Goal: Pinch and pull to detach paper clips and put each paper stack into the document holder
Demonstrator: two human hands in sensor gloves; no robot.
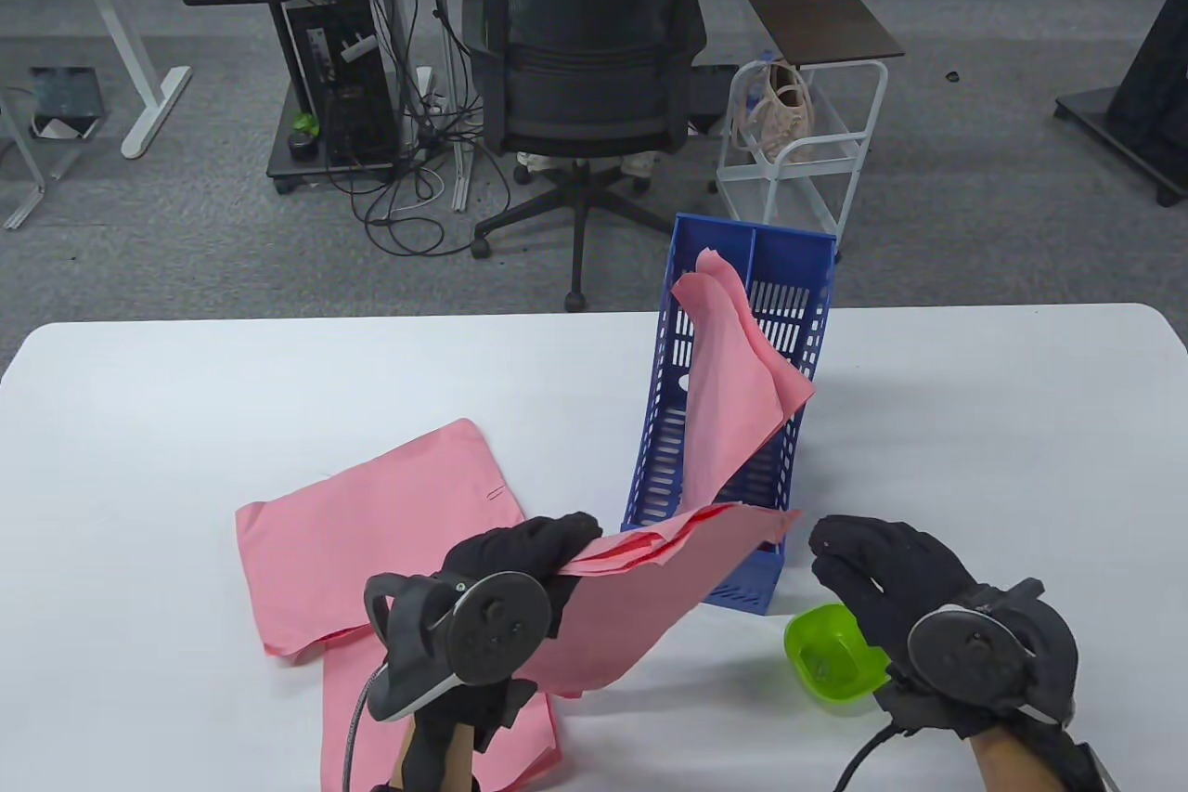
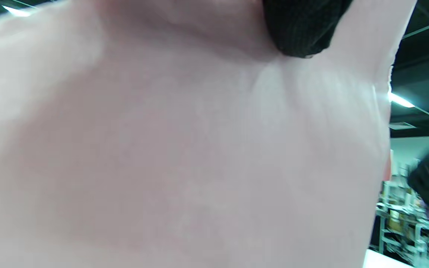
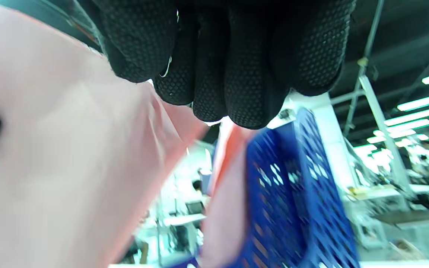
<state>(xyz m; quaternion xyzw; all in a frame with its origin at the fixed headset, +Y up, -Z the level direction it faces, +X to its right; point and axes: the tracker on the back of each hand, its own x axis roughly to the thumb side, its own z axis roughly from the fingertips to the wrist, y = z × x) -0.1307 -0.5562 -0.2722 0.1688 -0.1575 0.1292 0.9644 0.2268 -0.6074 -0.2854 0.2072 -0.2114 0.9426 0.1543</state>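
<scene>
So the big white table [image 1: 186, 421] fills the lower part of the table view, with grey office carpet behind it, an office chair [image 1: 589, 58] with someone sitting in it facing away, and a small white cart [image 1: 807, 151] off to the side. On the table the blue document holder [image 1: 733, 365] stands a bit right of centre, long axis running away from the person, and there's already a pink paper stack [image 1: 733, 374] slumped inside it. The left hand [image 1: 520, 564] is gripping another pink stack [image 1: 650, 588] by its edge, lifted off the table, with its far corner right at the holder's near end. That's the relation the next move hangs on, I'd say: the holder sits up and to the right of the left hand, so the sheets need to swing up on edge in line with the slot before dropping in. A further pink stack [image 1: 371, 523] lies flat on the left, and I can just make out a paper clip [image 1: 496, 491] near its far edge, so that one's not done yet. The right hand [image 1: 891, 574] hovers just right of the holder's base, over the little green bowl [image 1: 832, 662]. In the right wrist view its fingertips [image 3: 214, 74] are bunched together with a glint of thin wire between them, probably a detached clip, though it's too small for me to be sure.
</scene>
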